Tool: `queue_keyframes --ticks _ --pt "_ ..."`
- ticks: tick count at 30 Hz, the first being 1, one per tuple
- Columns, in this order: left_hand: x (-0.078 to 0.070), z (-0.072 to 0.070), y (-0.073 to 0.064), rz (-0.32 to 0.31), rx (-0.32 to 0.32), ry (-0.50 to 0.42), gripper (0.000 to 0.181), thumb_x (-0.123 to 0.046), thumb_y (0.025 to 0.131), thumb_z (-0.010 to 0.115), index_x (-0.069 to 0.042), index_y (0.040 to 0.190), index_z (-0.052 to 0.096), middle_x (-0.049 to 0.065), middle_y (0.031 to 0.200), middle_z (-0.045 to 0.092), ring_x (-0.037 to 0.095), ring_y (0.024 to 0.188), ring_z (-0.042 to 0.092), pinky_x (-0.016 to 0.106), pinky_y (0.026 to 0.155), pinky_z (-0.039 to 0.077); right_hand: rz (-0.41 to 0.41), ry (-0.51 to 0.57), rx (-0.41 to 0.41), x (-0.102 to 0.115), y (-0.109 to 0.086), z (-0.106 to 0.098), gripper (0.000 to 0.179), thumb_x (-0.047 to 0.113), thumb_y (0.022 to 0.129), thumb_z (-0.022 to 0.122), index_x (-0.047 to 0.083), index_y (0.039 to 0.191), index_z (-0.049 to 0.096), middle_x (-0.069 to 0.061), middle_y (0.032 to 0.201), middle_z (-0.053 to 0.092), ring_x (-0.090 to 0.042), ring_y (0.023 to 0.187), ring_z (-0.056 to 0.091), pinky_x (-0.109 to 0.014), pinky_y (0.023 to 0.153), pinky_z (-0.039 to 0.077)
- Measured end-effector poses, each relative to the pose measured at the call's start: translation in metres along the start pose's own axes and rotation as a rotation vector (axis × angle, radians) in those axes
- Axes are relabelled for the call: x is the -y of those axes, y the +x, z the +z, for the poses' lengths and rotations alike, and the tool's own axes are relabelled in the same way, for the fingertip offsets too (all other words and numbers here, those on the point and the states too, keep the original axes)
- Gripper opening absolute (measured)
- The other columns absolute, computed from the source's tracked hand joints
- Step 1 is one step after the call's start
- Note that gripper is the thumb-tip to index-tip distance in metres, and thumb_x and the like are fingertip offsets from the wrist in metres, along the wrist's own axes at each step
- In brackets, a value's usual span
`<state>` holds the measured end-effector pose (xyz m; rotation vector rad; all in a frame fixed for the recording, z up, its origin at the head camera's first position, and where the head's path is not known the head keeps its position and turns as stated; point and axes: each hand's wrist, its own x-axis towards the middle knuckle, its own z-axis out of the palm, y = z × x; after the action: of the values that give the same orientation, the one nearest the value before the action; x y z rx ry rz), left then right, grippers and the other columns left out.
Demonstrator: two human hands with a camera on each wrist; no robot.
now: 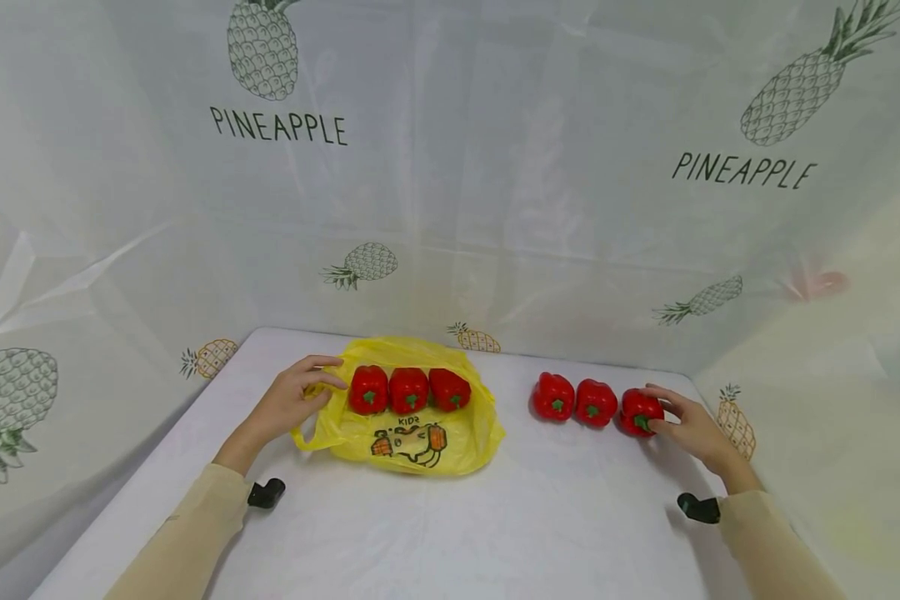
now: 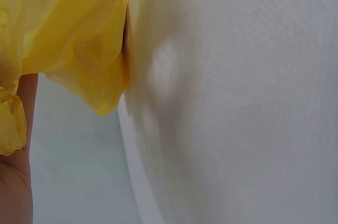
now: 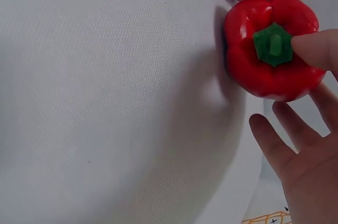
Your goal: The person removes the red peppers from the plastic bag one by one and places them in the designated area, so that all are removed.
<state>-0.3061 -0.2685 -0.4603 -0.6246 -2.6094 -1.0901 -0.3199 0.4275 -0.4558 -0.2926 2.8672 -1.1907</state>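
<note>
A yellow plastic bag (image 1: 465, 450) with a cartoon print lies open on the table. Three red bell peppers sit side by side on it: a left one (image 1: 369, 388), a middle one (image 1: 408, 389) and a right one (image 1: 450, 389). My left hand (image 1: 294, 398) holds the bag's left edge near its handle; folds of plastic (image 2: 79, 39) hide its fingertips in the left wrist view. To the right, a bell pepper (image 1: 555, 397) and another bell pepper (image 1: 596, 403) stand in a row with a third bell pepper (image 3: 248, 71). My right hand (image 1: 692, 427) grips this third one, thumb against its green stem.
The white table (image 1: 457, 533) ends at the back against a pale curtain (image 1: 495, 192) printed with pineapples, which also hangs at both sides. A black wrist mount (image 1: 267, 493) sticks out from the left sleeve, and a black mount (image 1: 697, 507) from the right.
</note>
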Motion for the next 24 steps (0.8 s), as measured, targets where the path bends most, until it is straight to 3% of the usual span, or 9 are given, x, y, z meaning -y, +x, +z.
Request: queue_keyframes --ticks 7,13,21,24 --pt "0.0 0.0 0.0 0.007 0.006 0.009 0.025 0.001 0.1 0.07 -0.018 0.111 0.081 0.006 0.152 0.057 0.038 0.144 0.049 0.058 0.109 0.051 -0.068 -0.089 -0.069 0.002 -0.003 0.0 0.055 0.012 0.101 0.069 -0.001 0.151 0.051 -0.034 0.157 0.042 -0.059 0.141 0.037 -0.079 0.108 0.037" --pt "0.001 0.0 0.001 0.016 0.002 0.021 0.024 0.001 0.099 0.071 -0.017 0.111 0.082 0.005 0.151 0.058 0.037 0.144 0.05 0.057 0.108 0.051 -0.16 -0.251 -0.181 0.027 0.001 0.0 0.05 0.014 0.099 0.074 0.005 0.145 0.059 -0.031 0.154 0.047 -0.055 0.141 0.04 -0.082 0.103 0.038" --pt "-0.001 0.0 0.001 0.009 0.005 0.008 0.023 0.0 0.099 0.071 -0.016 0.111 0.082 0.006 0.152 0.057 0.038 0.146 0.048 0.058 0.11 0.05 -0.333 -0.248 -0.238 0.071 0.007 0.003 0.047 0.008 0.096 0.077 0.006 0.141 0.064 -0.026 0.153 0.052 -0.052 0.14 0.045 -0.079 0.103 0.04" --pt "-0.001 0.0 0.001 0.004 0.006 0.007 0.023 0.0 0.099 0.071 -0.016 0.111 0.082 0.006 0.152 0.057 0.038 0.146 0.047 0.058 0.111 0.049 -0.383 -0.251 -0.248 0.084 0.01 0.006 0.047 0.007 0.096 0.077 0.008 0.141 0.065 -0.021 0.152 0.054 -0.045 0.139 0.049 -0.066 0.108 0.047"
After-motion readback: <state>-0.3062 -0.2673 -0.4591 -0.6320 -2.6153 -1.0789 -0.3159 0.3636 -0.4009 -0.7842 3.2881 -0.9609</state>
